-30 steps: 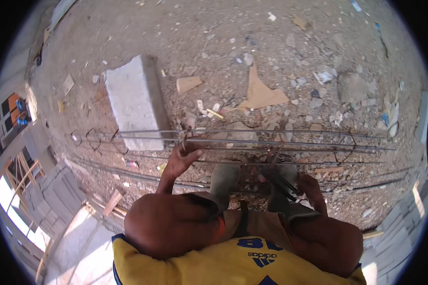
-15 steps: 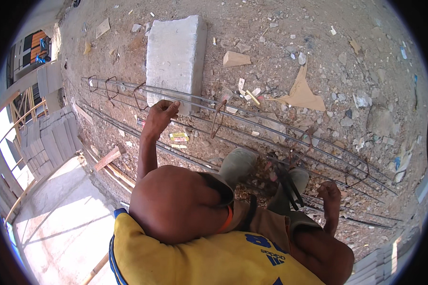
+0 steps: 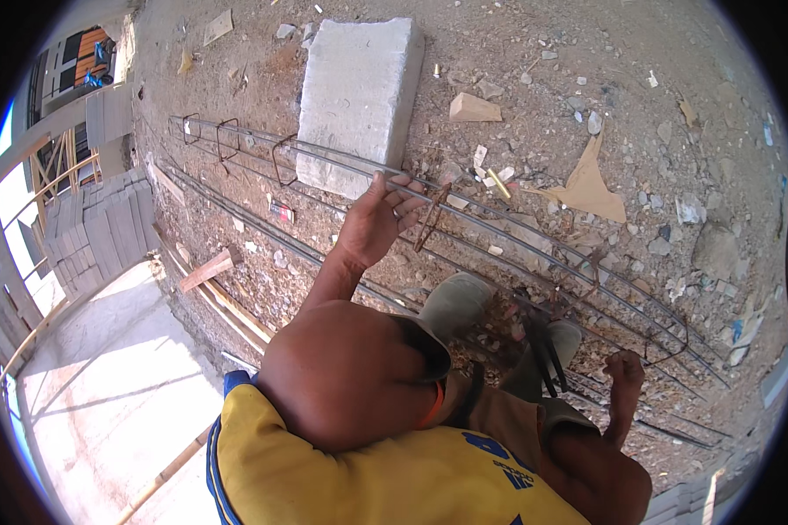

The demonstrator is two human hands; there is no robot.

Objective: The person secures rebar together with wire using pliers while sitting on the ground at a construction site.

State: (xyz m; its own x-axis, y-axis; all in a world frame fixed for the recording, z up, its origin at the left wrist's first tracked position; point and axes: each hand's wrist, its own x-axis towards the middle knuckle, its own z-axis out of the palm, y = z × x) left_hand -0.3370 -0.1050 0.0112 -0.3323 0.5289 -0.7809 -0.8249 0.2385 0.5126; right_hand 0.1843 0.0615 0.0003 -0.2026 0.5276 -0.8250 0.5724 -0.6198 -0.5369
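A long cage of steel rebar [image 3: 517,238] with square stirrups runs across the ground ahead of me, one end beside a concrete block [image 3: 359,96]. My left hand [image 3: 375,226] is at its upper bars, fingers apart and partly stretched, close to a rusty stirrup [image 3: 432,217]. Whether the fingertips touch the steel I cannot tell. On the right, my right hand [image 3: 623,367] is closed beside the lower bars; what it holds, if anything, is hidden. A tool with two long dark handles [image 3: 545,352] stands between my knees, near my boots [image 3: 457,304].
More loose rebar [image 3: 236,214] lies nearer to me. Rubble, a cardboard scrap [image 3: 592,188] and a stone wedge [image 3: 475,108] are on the dirt beyond the cage. At left are stacked grey blocks [image 3: 101,232], a wood offcut [image 3: 208,269] and bamboo poles [image 3: 184,455].
My left hand has moved right along the cage to the rusty stirrup, and its fingers have spread from a pinch. My right hand remains closed. The whole view has shifted slightly.
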